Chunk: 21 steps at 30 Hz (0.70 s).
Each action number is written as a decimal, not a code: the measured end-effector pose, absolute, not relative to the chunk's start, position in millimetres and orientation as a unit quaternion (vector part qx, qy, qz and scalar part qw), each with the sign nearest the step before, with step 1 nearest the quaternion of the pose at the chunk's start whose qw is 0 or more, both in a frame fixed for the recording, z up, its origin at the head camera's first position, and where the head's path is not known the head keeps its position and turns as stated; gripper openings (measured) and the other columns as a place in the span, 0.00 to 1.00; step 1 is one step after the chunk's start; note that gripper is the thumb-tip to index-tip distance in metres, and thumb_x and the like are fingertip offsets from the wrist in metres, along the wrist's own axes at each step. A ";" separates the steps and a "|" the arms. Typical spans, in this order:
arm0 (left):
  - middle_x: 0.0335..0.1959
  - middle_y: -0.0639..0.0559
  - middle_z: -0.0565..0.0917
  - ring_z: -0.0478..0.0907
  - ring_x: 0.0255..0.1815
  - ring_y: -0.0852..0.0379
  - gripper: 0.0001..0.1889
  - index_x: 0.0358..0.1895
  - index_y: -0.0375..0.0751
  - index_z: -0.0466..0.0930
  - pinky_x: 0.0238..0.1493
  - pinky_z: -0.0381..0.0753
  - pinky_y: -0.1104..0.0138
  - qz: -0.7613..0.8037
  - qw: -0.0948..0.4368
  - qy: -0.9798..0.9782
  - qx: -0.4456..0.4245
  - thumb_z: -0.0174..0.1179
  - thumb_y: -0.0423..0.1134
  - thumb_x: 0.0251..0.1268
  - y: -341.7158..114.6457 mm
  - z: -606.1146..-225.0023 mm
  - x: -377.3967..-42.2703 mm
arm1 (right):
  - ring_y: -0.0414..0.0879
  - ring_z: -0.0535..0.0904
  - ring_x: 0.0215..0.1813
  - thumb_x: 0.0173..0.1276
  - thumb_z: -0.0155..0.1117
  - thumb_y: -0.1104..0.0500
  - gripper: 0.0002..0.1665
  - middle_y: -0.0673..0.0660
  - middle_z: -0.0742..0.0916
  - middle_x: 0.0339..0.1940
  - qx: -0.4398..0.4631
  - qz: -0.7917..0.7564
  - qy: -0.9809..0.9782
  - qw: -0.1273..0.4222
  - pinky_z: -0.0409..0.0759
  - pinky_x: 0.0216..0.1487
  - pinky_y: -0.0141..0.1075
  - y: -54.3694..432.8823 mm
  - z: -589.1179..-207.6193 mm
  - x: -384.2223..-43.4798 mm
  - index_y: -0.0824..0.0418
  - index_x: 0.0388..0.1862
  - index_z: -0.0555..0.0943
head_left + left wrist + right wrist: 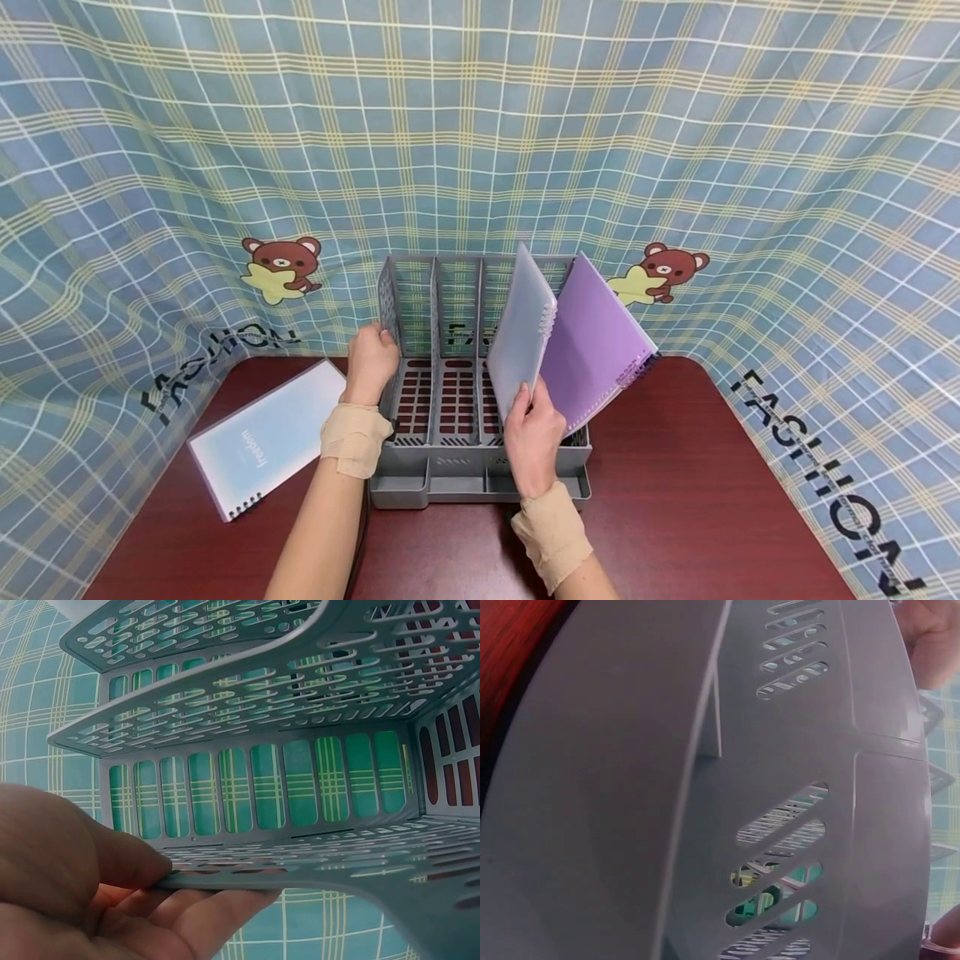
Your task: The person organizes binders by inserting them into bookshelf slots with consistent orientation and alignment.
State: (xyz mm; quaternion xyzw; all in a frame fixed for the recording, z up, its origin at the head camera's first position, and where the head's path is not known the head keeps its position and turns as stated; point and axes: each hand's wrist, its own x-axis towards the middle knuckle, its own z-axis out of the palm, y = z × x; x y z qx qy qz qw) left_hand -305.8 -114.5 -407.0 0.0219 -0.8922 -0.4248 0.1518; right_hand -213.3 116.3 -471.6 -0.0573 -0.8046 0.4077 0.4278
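Note:
A grey desk file organizer (454, 455) with upright slotted dividers stands on the table. My left hand (372, 360) grips the edge of its left side panel (337, 881), thumb on one face and fingers on the other in the left wrist view. My right hand (534, 429) pinches the lower part of a pale translucent spiral notebook (521, 325), held upright over the right part of the organizer; whether it touches the bottom is hidden. Right of it, a purple spiral notebook (592, 337) leans outward at the organizer's right end. Close up, the right wrist view shows the organizer's front (795, 742).
A light blue spiral notebook (270, 437) marked "freedom" lies flat on the dark red table (675, 500), left of the organizer. Plaid cloth (480, 125) with printed bears hangs behind and along both sides. A dark cable (362, 533) runs beside the left forearm.

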 end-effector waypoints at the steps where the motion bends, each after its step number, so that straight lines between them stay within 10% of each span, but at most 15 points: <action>1: 0.15 0.49 0.64 0.62 0.13 0.54 0.19 0.25 0.41 0.65 0.17 0.64 0.63 -0.426 0.150 -0.892 0.022 0.40 0.34 0.83 -114.7 -407.1 -305.5 | 0.59 0.85 0.25 0.77 0.61 0.61 0.07 0.61 0.87 0.23 -0.056 0.408 -0.805 0.427 0.80 0.25 0.54 116.0 -472.3 -213.8 0.60 0.46 0.84; 21: 0.16 0.49 0.64 0.63 0.13 0.52 0.19 0.23 0.42 0.63 0.17 0.64 0.62 -0.424 0.166 -0.890 0.024 0.42 0.33 0.81 -113.7 -408.3 -306.0 | 0.65 0.86 0.25 0.76 0.62 0.61 0.06 0.66 0.86 0.22 -0.051 0.392 -0.824 0.406 0.79 0.24 0.57 113.0 -474.1 -219.7 0.63 0.37 0.79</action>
